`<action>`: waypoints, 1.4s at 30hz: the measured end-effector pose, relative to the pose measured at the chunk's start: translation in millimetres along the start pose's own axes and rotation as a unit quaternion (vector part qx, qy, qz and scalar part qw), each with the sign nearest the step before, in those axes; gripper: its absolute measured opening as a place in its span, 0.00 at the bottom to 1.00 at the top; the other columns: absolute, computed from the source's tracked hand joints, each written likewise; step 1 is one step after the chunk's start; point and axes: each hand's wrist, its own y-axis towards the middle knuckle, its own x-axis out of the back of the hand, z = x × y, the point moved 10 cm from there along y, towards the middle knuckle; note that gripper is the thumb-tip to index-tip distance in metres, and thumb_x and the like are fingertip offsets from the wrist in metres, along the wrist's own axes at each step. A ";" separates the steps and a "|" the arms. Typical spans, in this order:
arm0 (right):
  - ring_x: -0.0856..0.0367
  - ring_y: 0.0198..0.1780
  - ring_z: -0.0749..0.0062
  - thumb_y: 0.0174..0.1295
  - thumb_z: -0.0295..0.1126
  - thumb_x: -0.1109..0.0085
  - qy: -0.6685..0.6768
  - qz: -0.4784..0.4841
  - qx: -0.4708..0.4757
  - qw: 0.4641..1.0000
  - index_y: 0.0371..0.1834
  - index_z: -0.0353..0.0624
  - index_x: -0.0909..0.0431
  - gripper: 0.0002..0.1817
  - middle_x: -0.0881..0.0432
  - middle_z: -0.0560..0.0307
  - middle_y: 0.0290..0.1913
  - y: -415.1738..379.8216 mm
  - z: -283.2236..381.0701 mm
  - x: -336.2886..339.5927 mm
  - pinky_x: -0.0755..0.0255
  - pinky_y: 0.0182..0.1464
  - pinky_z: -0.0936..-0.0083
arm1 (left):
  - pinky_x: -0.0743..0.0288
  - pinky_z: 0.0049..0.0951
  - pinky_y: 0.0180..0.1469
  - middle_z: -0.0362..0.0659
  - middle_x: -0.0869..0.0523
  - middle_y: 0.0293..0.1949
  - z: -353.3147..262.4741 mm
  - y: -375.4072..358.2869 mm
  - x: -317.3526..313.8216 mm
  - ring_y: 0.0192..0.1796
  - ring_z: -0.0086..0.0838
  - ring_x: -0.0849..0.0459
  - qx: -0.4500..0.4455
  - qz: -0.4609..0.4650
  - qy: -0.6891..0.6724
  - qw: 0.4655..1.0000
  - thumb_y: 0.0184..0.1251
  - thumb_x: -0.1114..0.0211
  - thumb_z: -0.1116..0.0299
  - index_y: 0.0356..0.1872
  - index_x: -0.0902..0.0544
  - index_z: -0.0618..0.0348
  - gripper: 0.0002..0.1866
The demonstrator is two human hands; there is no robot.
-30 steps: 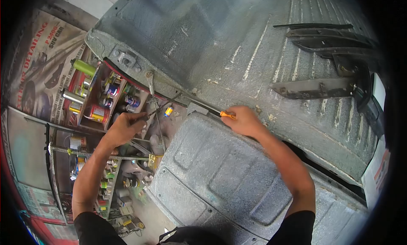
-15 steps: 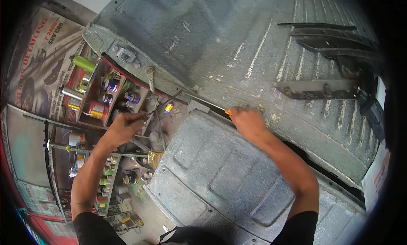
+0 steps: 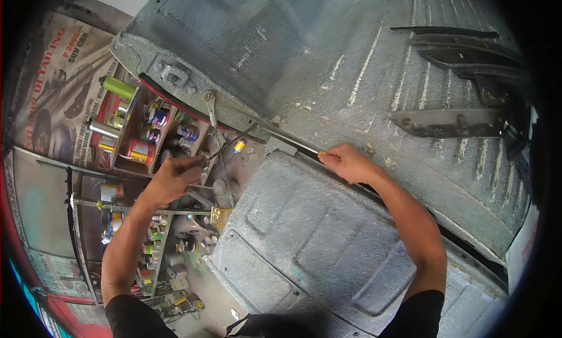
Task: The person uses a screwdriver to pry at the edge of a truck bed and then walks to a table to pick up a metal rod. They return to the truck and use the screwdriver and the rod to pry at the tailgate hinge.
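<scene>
Plainly mid-work, by the look of it, and nowhere near finished. Right hand (image 3: 346, 162) clenched round the orange handle of a screwdriver (image 3: 298, 146), with the dark shaft laid along the upper edge of the lower panel (image 3: 316, 238) and the tip aimed toward that panel's upper left corner. Sits in the seam between this panel and the big panel (image 3: 328, 57) above. Left hand (image 3: 175, 177) closed on a thin rod (image 3: 225, 146), pinched between thumb and fingers. Held just off the lower panel's left edge, the far end reaching up toward the seam near the screwdriver tip. Contact between rod and tip too small to tell.

Done so far, judging from the seam alone: a dark gap showing along the upper edge from the right hand on toward the right edge. Impossible to say whether pried open or simply built that way.

Left to do, as a judgement: most of it. Lower panel lying flat and in place, with small fasteners visible near its lower left edge. Upper left corner, beside both tools, looking tight against the big panel.

Elsewhere: a metal bracket (image 3: 172, 77) bolted at the big panel's left edge, a shelf (image 3: 130, 130) of cans well beyond the left hand, and black strips (image 3: 451, 122) lying near the big panel's right edge, apart from both hands
</scene>
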 end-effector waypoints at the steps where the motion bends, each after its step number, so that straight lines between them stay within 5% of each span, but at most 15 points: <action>1: 0.15 0.25 0.71 0.73 0.42 0.41 -0.103 -0.077 0.107 0.986 0.47 0.29 0.18 0.20 0.17 0.50 0.26 -3.6 19.0 7.4 0.29 0.19 0.69 | 0.38 0.19 0.24 0.34 0.19 0.27 0.5 -0.3 0.1 0.23 0.13 0.30 -0.001 -0.002 0.000 1.000 0.72 0.36 0.64 0.68 0.20 0.61 0.25; 4: 0.11 0.30 0.64 0.72 0.40 0.41 -0.435 -0.155 0.138 0.877 0.49 0.28 0.19 0.20 0.15 0.44 0.29 -23.9 46.5 2.1 0.24 0.22 0.65 | 0.38 0.19 0.23 0.34 0.19 0.28 4.0 -1.4 -2.1 0.22 0.14 0.31 0.020 -0.006 -0.009 1.000 0.71 0.36 0.62 0.68 0.21 0.62 0.27; 7: 0.11 0.30 0.62 0.69 0.41 0.37 -0.441 -0.182 0.138 0.868 0.49 0.28 0.19 0.22 0.15 0.44 0.32 -25.4 42.6 0.7 0.22 0.24 0.67 | 0.40 0.19 0.22 0.33 0.19 0.27 6.3 -2.0 -3.2 0.22 0.13 0.32 0.020 -0.017 -0.012 1.000 0.70 0.35 0.60 0.68 0.20 0.62 0.27; 11: 0.14 0.26 0.68 0.65 0.42 0.33 0.129 -0.058 0.026 0.990 0.49 0.30 0.19 0.22 0.16 0.49 0.31 -14.2 1.1 9.9 0.24 0.22 0.72 | 0.41 0.18 0.21 0.33 0.19 0.27 7.2 -4.3 -2.3 0.21 0.13 0.33 0.026 -0.011 -0.024 0.999 0.71 0.35 0.61 0.68 0.20 0.61 0.27; 13: 0.16 0.24 0.71 0.64 0.43 0.32 0.418 0.088 -0.157 0.890 0.47 0.32 0.19 0.22 0.17 0.51 0.29 -27.0 -20.8 -10.0 0.27 0.21 0.74 | 0.42 0.18 0.20 0.34 0.19 0.27 4.0 -2.6 -1.1 0.20 0.12 0.34 0.022 -0.008 -0.026 0.999 0.71 0.35 0.62 0.68 0.20 0.61 0.27; 17: 0.16 0.23 0.71 0.66 0.39 0.34 0.233 0.169 -0.186 0.939 0.49 0.34 0.19 0.18 0.16 0.52 0.29 -26.8 -13.5 -26.3 0.27 0.20 0.72 | 0.43 0.18 0.19 0.34 0.19 0.27 12.6 3.1 0.1 0.19 0.13 0.34 0.029 0.006 -0.053 0.998 0.71 0.35 0.64 0.68 0.20 0.61 0.26; 19: 0.15 0.24 0.69 0.66 0.36 0.34 0.016 0.018 0.025 0.999 0.50 0.32 0.19 0.18 0.15 0.49 0.30 -8.7 -4.0 -5.3 0.27 0.19 0.71 | 0.43 0.18 0.18 0.34 0.19 0.27 16.9 5.5 -0.9 0.19 0.13 0.34 0.022 0.008 -0.062 0.998 0.72 0.35 0.65 0.68 0.21 0.61 0.26; 20: 0.14 0.24 0.68 0.66 0.35 0.35 -0.094 -0.063 0.132 0.985 0.51 0.32 0.20 0.18 0.15 0.48 0.31 -10.8 6.5 -1.2 0.27 0.19 0.70 | 0.43 0.17 0.18 0.35 0.19 0.27 21.4 8.1 -0.1 0.19 0.13 0.33 0.018 0.009 -0.064 0.998 0.72 0.36 0.65 0.69 0.21 0.61 0.25; 26: 0.14 0.26 0.67 0.65 0.34 0.34 -0.435 -0.196 0.097 0.874 0.56 0.31 0.20 0.20 0.15 0.48 0.32 -32.7 33.4 -6.5 0.22 0.23 0.70 | 0.43 0.18 0.18 0.36 0.18 0.28 18.9 3.3 0.0 0.20 0.13 0.33 0.028 0.002 -0.063 0.998 0.73 0.36 0.64 0.69 0.21 0.60 0.25; 28: 0.16 0.23 0.68 0.68 0.38 0.35 -0.014 -0.070 -0.072 0.995 0.55 0.31 0.20 0.21 0.16 0.50 0.32 -29.0 23.2 17.3 0.23 0.22 0.72 | 0.43 0.18 0.19 0.36 0.18 0.29 15.7 3.7 3.4 0.20 0.13 0.33 0.027 -0.005 -0.059 0.998 0.72 0.36 0.63 0.69 0.21 0.59 0.25; 30: 0.21 0.19 0.73 0.70 0.43 0.37 0.391 0.061 -0.204 0.896 0.51 0.32 0.18 0.21 0.19 0.57 0.29 -31.1 -5.4 -12.3 0.27 0.19 0.76 | 0.43 0.18 0.19 0.36 0.18 0.30 18.3 -1.2 0.7 0.20 0.14 0.34 0.042 -0.013 -0.067 0.997 0.72 0.36 0.64 0.68 0.20 0.61 0.26; 33: 0.22 0.18 0.75 0.71 0.44 0.38 0.393 0.127 -0.248 0.876 0.47 0.34 0.17 0.19 0.20 0.58 0.25 -31.4 -20.5 -27.9 0.29 0.18 0.76 | 0.44 0.18 0.20 0.36 0.18 0.29 15.9 -3.1 -2.5 0.19 0.14 0.34 0.041 -0.003 -0.081 0.996 0.71 0.35 0.64 0.68 0.21 0.62 0.26; 36: 0.20 0.21 0.70 0.70 0.41 0.37 0.276 0.129 -0.220 0.927 0.44 0.33 0.17 0.17 0.19 0.53 0.25 -26.0 -18.0 -17.4 0.28 0.21 0.72 | 0.44 0.18 0.19 0.36 0.19 0.29 15.7 -3.3 -1.7 0.20 0.14 0.34 0.041 -0.008 -0.076 0.996 0.71 0.35 0.64 0.69 0.22 0.63 0.27; 39: 0.15 0.24 0.63 0.68 0.38 0.36 -0.145 -0.125 0.152 0.970 0.43 0.33 0.17 0.16 0.16 0.46 0.28 -13.5 19.9 12.6 0.25 0.23 0.65 | 0.45 0.17 0.19 0.36 0.19 0.29 16.7 -5.3 -3.4 0.20 0.14 0.34 0.060 -0.004 -0.103 0.993 0.71 0.34 0.63 0.70 0.23 0.63 0.28; 42: 0.12 0.27 0.58 0.65 0.39 0.34 -0.338 -0.140 0.095 0.926 0.43 0.32 0.16 0.17 0.14 0.39 0.32 -27.3 29.7 0.9 0.22 0.28 0.58 | 0.46 0.17 0.19 0.36 0.19 0.30 22.5 -4.0 -4.8 0.20 0.14 0.34 0.066 0.009 -0.125 0.990 0.72 0.34 0.63 0.70 0.23 0.62 0.28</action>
